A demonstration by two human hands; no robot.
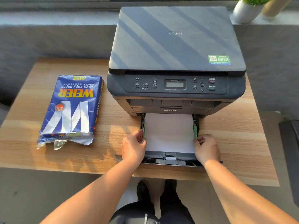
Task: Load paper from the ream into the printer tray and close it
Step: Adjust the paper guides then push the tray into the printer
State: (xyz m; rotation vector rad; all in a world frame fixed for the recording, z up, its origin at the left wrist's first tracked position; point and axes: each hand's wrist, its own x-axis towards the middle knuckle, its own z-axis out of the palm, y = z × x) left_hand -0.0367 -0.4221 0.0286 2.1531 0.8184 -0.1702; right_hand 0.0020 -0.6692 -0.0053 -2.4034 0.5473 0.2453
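A dark grey printer (176,50) stands on a wooden table (68,159). Its paper tray (171,161) is pulled out toward me, with a stack of white paper (169,133) lying flat in it. My left hand (133,147) pinches the green side guide (143,131) at the tray's left edge. My right hand (207,147) pinches the green side guide (195,131) at the right edge. The blue ream (72,109) lies on the table left of the printer, its wrapper torn open at the near end.
A white pot with a green plant (247,10) stands on the ledge behind the printer, at the right. A dark object (291,152) sits off the table's right edge. My feet (155,191) show below the table's front edge.
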